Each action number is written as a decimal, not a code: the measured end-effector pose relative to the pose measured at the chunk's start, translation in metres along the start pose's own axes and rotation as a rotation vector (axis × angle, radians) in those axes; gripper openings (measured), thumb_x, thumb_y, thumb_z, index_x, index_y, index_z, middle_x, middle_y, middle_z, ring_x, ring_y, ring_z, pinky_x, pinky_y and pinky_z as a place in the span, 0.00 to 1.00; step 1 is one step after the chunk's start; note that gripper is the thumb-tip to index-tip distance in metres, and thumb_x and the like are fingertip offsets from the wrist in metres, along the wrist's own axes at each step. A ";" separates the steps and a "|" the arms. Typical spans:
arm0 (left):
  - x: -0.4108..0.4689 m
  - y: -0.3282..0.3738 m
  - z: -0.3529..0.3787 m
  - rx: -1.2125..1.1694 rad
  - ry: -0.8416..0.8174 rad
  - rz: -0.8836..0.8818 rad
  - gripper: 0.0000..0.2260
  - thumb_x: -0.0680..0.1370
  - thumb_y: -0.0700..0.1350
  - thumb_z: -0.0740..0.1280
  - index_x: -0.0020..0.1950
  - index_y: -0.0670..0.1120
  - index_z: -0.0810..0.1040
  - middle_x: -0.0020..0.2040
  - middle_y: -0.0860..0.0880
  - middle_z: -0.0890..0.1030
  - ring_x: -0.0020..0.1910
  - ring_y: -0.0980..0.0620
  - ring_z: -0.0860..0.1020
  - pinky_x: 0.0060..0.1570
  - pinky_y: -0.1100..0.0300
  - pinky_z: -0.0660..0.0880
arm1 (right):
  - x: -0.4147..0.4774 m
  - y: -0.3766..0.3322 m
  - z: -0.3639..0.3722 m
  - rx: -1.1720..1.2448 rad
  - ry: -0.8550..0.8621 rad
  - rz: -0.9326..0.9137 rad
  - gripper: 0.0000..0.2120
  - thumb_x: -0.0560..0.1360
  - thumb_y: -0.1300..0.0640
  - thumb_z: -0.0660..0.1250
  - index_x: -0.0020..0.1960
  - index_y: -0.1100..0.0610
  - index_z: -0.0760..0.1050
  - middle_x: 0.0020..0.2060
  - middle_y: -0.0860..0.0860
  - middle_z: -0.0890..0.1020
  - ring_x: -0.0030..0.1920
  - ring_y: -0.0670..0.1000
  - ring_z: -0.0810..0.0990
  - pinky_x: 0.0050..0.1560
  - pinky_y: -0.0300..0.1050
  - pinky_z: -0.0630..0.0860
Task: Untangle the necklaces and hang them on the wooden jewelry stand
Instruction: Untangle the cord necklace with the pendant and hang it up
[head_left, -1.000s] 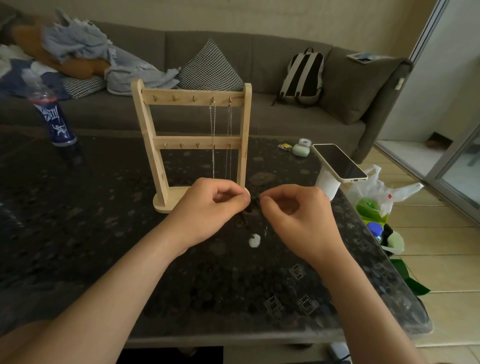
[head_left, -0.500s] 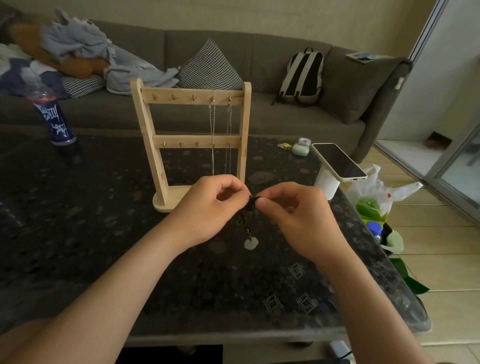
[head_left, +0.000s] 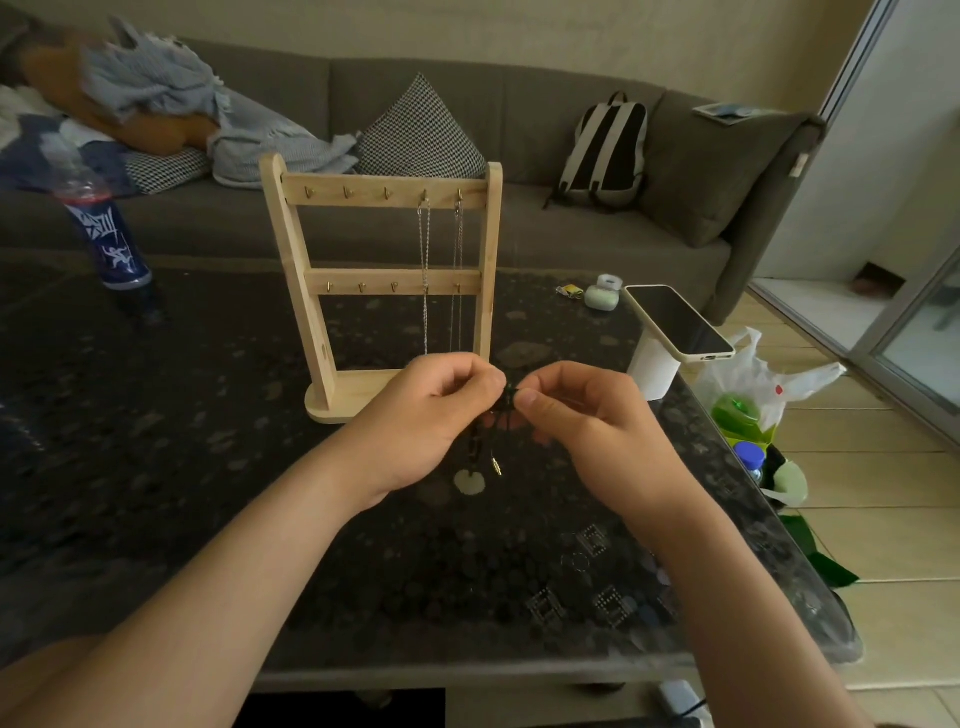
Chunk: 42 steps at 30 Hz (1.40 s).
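The wooden jewelry stand (head_left: 382, 189) stands upright on the dark table (head_left: 156, 467), with two silver chains (head_left: 425, 270) hanging from the two rightmost hooks of its top bar. In front of its base, my left hand (head_left: 426, 415) and my right hand (head_left: 592, 421) meet fingertip to fingertip and pinch a knot of a black cord necklace (head_left: 506, 397). The cord droops below the hands. Its pale round pendant (head_left: 469, 480) hangs just above the tabletop, beside a small metal clasp end (head_left: 496, 467).
A phone (head_left: 678, 322) rests on a white holder at the table's right edge, with a small green case (head_left: 601, 299) behind it. A blue bottle (head_left: 106, 234) stands far left. The grey sofa (head_left: 571, 156) holds a backpack, cushion and clothes. Plastic bags sit on the floor at right.
My hands have closed together and lifted slightly. The pendant, which lay lower near the table, now dangles under my fingers with more cord gathered between them.
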<state>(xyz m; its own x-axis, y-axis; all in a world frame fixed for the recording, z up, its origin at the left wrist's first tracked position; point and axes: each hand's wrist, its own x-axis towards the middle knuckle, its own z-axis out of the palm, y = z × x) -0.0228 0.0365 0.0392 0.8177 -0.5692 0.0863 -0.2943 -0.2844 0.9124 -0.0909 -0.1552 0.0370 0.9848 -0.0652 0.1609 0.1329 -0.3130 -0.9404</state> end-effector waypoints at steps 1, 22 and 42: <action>0.000 0.000 -0.001 -0.029 0.017 0.012 0.11 0.87 0.50 0.63 0.56 0.50 0.85 0.51 0.50 0.87 0.55 0.55 0.84 0.61 0.55 0.77 | 0.000 0.000 -0.001 0.004 0.017 0.000 0.05 0.83 0.58 0.70 0.50 0.56 0.84 0.42 0.50 0.88 0.41 0.40 0.83 0.44 0.32 0.76; 0.003 0.000 0.002 -0.259 -0.015 -0.025 0.11 0.84 0.46 0.68 0.60 0.40 0.83 0.55 0.36 0.85 0.53 0.42 0.85 0.66 0.40 0.80 | 0.000 -0.007 0.004 0.175 0.055 0.054 0.06 0.83 0.64 0.63 0.48 0.62 0.77 0.38 0.60 0.86 0.36 0.54 0.84 0.40 0.48 0.74; 0.002 -0.003 0.017 0.243 0.330 0.213 0.10 0.83 0.36 0.67 0.50 0.51 0.82 0.47 0.55 0.84 0.40 0.59 0.85 0.38 0.62 0.82 | 0.002 -0.011 0.008 0.221 -0.069 0.215 0.09 0.83 0.62 0.62 0.44 0.59 0.70 0.30 0.53 0.72 0.30 0.51 0.71 0.31 0.41 0.69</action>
<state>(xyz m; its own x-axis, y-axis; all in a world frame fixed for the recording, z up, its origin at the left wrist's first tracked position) -0.0292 0.0227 0.0298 0.8286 -0.3697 0.4204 -0.5481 -0.3831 0.7436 -0.0892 -0.1442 0.0448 0.9972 -0.0410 -0.0625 -0.0659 -0.0854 -0.9942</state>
